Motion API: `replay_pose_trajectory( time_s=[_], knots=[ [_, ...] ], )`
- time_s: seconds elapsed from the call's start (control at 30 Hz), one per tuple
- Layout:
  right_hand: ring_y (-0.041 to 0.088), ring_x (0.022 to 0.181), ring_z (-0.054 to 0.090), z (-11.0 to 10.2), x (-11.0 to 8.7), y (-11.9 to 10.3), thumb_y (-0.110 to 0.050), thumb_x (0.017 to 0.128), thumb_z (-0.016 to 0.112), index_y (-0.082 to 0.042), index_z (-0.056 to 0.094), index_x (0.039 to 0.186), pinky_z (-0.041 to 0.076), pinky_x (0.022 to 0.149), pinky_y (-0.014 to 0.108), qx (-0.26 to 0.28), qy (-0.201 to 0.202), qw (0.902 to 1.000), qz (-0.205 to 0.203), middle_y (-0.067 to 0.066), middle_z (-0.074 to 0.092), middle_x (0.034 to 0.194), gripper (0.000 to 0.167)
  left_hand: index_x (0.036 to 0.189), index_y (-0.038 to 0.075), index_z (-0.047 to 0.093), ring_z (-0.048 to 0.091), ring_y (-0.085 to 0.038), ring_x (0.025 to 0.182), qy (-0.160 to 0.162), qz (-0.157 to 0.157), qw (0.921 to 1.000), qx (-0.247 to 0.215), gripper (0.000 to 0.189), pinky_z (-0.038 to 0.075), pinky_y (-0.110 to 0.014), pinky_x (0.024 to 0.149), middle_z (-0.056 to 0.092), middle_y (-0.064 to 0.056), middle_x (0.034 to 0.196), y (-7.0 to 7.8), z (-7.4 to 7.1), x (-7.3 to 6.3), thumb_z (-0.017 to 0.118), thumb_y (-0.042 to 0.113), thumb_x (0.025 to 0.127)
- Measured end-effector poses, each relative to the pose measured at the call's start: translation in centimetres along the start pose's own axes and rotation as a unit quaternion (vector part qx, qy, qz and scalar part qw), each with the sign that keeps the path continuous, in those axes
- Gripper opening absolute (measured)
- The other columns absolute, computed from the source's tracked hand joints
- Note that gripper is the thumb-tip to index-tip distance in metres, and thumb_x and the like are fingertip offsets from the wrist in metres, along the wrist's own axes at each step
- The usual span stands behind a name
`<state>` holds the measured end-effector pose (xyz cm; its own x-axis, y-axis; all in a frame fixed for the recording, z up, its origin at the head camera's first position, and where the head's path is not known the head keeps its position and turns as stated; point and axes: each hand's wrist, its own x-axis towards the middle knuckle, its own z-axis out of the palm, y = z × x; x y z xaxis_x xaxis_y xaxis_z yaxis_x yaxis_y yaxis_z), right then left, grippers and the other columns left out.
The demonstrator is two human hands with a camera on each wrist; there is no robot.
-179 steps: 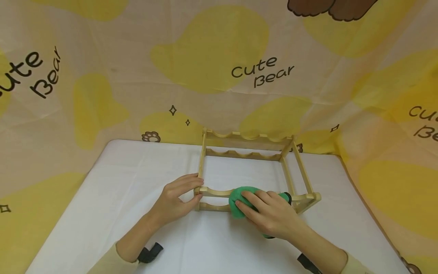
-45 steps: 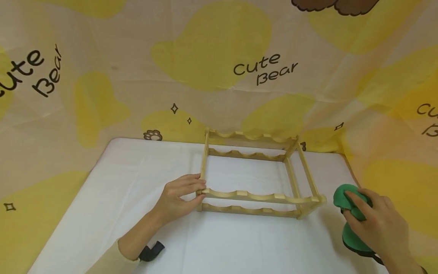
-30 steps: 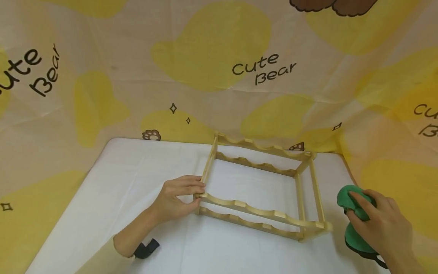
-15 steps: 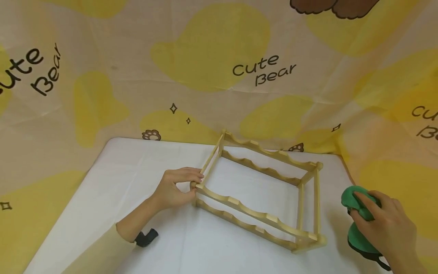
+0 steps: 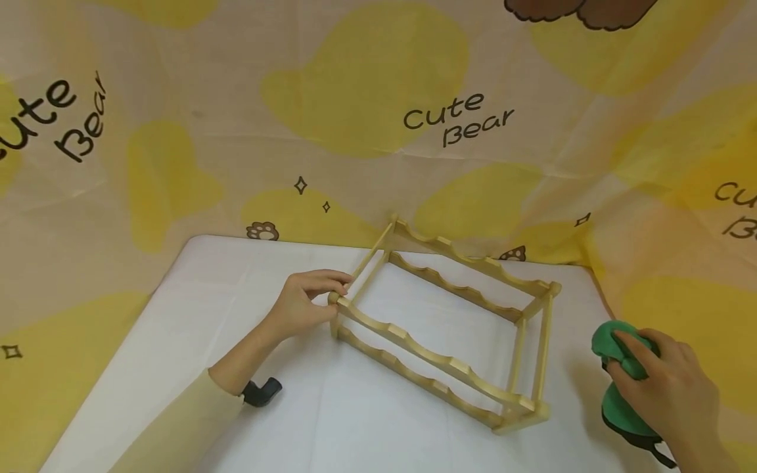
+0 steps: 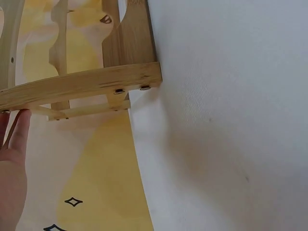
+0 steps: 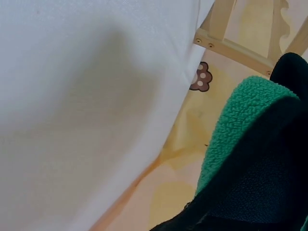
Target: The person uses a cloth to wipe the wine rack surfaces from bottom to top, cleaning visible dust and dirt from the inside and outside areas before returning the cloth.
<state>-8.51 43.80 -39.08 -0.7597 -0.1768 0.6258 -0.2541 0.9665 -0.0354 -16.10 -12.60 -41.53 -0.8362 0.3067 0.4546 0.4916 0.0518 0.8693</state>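
Note:
A pale wooden wine rack (image 5: 402,336) with scalloped rails stands at an angle on the white-covered table. My left hand (image 5: 301,305) grips its near left corner, thumb in front and fingers over the side bar. In the left wrist view, fingertips of that hand (image 6: 12,173) meet the edge of the rack's side beam (image 6: 86,84). To the right of the rack, my right hand (image 5: 674,381) holds a bunched green cleaning cloth (image 5: 612,338) with black edging and a black loop. The cloth's terry surface (image 7: 236,115) fills much of the right wrist view; that hand is hidden there.
Behind and beside the white table (image 5: 284,433) hangs a yellow and beige printed curtain (image 5: 355,79). The rack's far corner comes close to the curtain. A black strap end (image 5: 263,392) sticks out under the left wrist.
The right hand has lifted the cloth off the rack's front rail and moved right. The left hand has turned the rack, its right end swinging nearer, and shifted its left corner slightly away.

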Motion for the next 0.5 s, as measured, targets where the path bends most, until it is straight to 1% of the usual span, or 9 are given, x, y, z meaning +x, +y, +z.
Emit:
replay_pose_trajectory(
  time_s=[0.13, 0.27, 0.33, 0.43, 0.5],
  knots=[
    [0.049, 0.092, 0.057, 0.0, -0.1, 0.2, -0.081, 0.093, 0.024, 0.000, 0.075, 0.111, 0.049, 0.049, 0.070, 0.001, -0.007, 1.0000, 0.003, 0.028, 0.064, 0.112, 0.097, 0.094, -0.007, 0.077, 0.069, -0.029, 0.116, 0.006, -0.013, 0.9997, -0.018, 0.031, 0.055, -0.033, 0.104, 0.070, -0.026, 0.123, -0.2, -0.2, 0.3, 0.060, -0.025, 0.074],
    [0.049, 0.092, 0.057, 0.0, -0.2, 0.2, -0.081, 0.093, 0.023, 0.001, 0.074, 0.112, 0.049, 0.049, 0.069, 0.000, -0.014, 0.9999, 0.005, 0.029, 0.063, 0.113, 0.098, 0.092, -0.006, 0.077, 0.069, -0.031, 0.116, 0.010, -0.022, 0.9995, -0.020, 0.030, 0.056, -0.031, 0.103, 0.070, -0.026, 0.124, -0.5, -0.4, 0.7, 0.060, -0.024, 0.075],
    [0.050, 0.092, 0.056, 0.0, -0.2, 0.2, -0.081, 0.093, 0.022, 0.002, 0.074, 0.112, 0.049, 0.049, 0.069, -0.001, -0.014, 0.9999, 0.005, 0.029, 0.063, 0.112, 0.099, 0.092, -0.008, 0.076, 0.069, -0.031, 0.116, 0.012, -0.025, 0.9994, -0.021, 0.028, 0.055, -0.032, 0.103, 0.070, -0.026, 0.123, -0.6, -0.4, 1.0, 0.060, -0.024, 0.075],
    [0.050, 0.092, 0.057, 0.0, -0.3, 0.3, -0.080, 0.094, 0.024, 0.001, 0.074, 0.111, 0.049, 0.049, 0.070, -0.002, -0.011, 0.9999, 0.004, 0.030, 0.063, 0.112, 0.097, 0.092, -0.009, 0.075, 0.069, -0.031, 0.117, 0.015, -0.032, 0.9990, -0.028, 0.027, 0.055, -0.032, 0.103, 0.070, -0.026, 0.124, -0.8, -0.4, 1.5, 0.059, -0.023, 0.075],
    [0.050, 0.094, 0.057, 0.0, -0.5, 0.2, -0.075, 0.096, 0.031, 0.001, 0.074, 0.113, 0.049, 0.051, 0.070, 0.002, -0.019, 0.9998, 0.010, 0.029, 0.063, 0.114, 0.089, 0.091, -0.009, 0.075, 0.068, -0.031, 0.117, 0.018, -0.035, 0.9987, -0.032, 0.027, 0.055, -0.031, 0.103, 0.070, -0.026, 0.124, -1.0, -0.4, 1.8, 0.059, -0.022, 0.075]
  ],
)
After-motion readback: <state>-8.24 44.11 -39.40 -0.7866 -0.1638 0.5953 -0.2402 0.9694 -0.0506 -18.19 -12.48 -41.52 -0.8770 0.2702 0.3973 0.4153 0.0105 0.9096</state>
